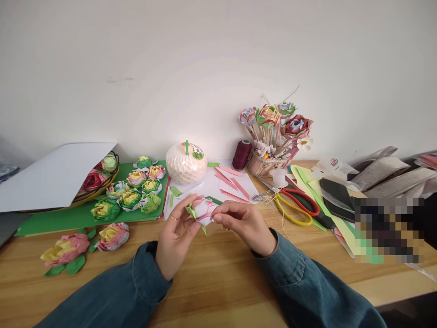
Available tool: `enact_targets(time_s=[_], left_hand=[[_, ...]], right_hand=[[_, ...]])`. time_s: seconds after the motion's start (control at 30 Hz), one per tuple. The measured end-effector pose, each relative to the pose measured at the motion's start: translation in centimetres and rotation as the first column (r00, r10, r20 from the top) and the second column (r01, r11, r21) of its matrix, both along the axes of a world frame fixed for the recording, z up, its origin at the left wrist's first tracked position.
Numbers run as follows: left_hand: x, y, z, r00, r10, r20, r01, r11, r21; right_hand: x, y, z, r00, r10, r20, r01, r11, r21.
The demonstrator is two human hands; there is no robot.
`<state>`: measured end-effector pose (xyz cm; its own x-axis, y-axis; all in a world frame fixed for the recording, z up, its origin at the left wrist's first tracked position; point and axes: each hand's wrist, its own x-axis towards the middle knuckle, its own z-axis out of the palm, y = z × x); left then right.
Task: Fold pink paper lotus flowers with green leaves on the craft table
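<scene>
One paper flower (204, 210), pink and white with green tips, sits above the table (218, 278), pinched between the left hand (176, 237) and the right hand (246, 226), both closed on it. Beyond the hands lie five pink strips (232, 183), a netted ball (186, 163) and one thread spool (241, 155). Left of the left hand two flowers (87, 243) lie on bare wood; right of the right hand lie scissors (296, 206).

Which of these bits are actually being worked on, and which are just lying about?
In hand:
- half-folded pink and white paper flower, held by left hand and right hand

Lying about:
- red-handled scissors
- maroon thread spool
- finished paper flowers on green sheet
- loose pink paper strips
</scene>
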<state>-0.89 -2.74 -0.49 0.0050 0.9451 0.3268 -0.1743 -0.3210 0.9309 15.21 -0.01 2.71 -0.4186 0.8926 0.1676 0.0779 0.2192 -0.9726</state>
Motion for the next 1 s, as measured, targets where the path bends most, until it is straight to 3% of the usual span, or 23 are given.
enact_targets(time_s=[0.1,0.2,0.27,0.4,0.5,0.57,0.67,0.87,1.0], left_hand=[[-0.1,0.0,-0.2,0.999,-0.024,0.034,0.025,0.999,-0.041],[0.0,0.1,-0.3,0.996,-0.040,0.076,0.047,0.995,-0.086],[0.1,0.3,-0.3,0.992,-0.057,0.109,0.071,0.989,-0.129],[0.3,0.5,0.0,0.989,-0.068,0.133,0.093,0.977,-0.190],[0.3,0.6,0.1,0.991,-0.052,0.120,0.076,0.976,-0.206],[0.3,0.6,0.1,0.992,-0.046,0.114,0.070,0.975,-0.211],[0.3,0.6,0.2,0.993,-0.038,0.109,0.060,0.975,-0.212],[0.2,0.6,0.1,0.996,-0.049,0.077,0.063,0.979,-0.194],[0.1,0.7,0.1,0.997,-0.050,0.054,0.058,0.986,-0.155]], right_hand=[[0.1,0.2,-0.2,1.000,-0.007,0.008,0.006,1.000,0.023],[-0.1,-0.1,-0.4,0.990,-0.091,0.110,0.070,0.981,0.183],[-0.3,-0.4,-0.5,0.963,-0.187,0.193,0.114,0.935,0.336],[-0.6,-0.7,-0.9,0.875,-0.363,0.321,0.109,0.793,0.600],[-0.6,-0.8,-1.2,0.817,-0.440,0.374,0.064,0.712,0.699],[-0.6,-0.7,-1.2,0.802,-0.459,0.382,0.048,0.687,0.725],[-0.5,-0.7,-1.1,0.823,-0.438,0.361,0.070,0.710,0.701],[-0.2,-0.5,-0.4,0.928,-0.274,0.253,0.131,0.874,0.468],[0.0,-0.3,-0.3,0.951,-0.147,0.272,0.052,0.943,0.329]])
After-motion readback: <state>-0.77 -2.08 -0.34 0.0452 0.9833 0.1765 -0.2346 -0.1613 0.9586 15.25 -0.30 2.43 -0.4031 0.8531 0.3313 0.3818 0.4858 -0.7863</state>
